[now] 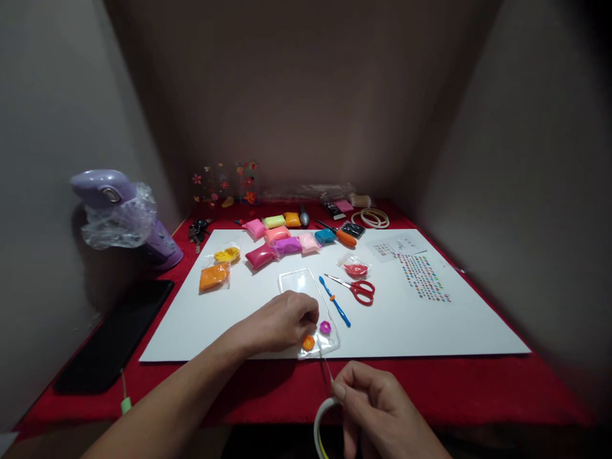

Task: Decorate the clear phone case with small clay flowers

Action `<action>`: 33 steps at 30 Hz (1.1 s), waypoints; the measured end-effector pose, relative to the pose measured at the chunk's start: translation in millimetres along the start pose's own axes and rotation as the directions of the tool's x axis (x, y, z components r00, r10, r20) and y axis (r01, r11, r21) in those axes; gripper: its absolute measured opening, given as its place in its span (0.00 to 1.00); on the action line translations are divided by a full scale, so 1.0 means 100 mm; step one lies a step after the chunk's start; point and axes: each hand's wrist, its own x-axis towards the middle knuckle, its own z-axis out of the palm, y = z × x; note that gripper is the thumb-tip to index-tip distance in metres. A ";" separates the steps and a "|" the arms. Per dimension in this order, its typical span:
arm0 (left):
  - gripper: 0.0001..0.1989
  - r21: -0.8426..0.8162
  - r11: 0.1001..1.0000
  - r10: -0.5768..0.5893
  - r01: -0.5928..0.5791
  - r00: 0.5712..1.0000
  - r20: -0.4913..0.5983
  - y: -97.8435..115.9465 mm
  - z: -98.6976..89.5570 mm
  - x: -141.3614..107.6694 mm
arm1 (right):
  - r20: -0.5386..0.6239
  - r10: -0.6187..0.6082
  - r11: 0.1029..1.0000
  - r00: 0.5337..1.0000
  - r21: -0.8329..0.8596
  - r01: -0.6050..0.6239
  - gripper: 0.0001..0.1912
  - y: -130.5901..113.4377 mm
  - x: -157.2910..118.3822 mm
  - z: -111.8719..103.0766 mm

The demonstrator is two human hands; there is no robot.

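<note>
Two hands work at the clear phone case near the white board's lower edge.

Left hand [282,322], curled shut, rests on the clear case [306,299], fingertips touching the orange clay piece [308,343]; the case's long axis runs up-frame. Right hand [377,401], lower centre, pinches a tape roll [321,424], its strip stretched toward the case. Blue tool [335,301] and scissors [356,289] lie just right; open board [430,331] beyond.

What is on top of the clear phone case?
On the case sit a purple flower and an orange piece. The left hand rests on its near half, hiding whatever lies beneath the fingers.
</note>
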 end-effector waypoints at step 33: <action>0.06 -0.027 1.000 0.012 -0.012 1.000 0.006 -0.09 0.05 0.03 | -0.141 -0.231 0.884 0.963 -0.444 0.147 0.14 -0.21 -0.04 -0.22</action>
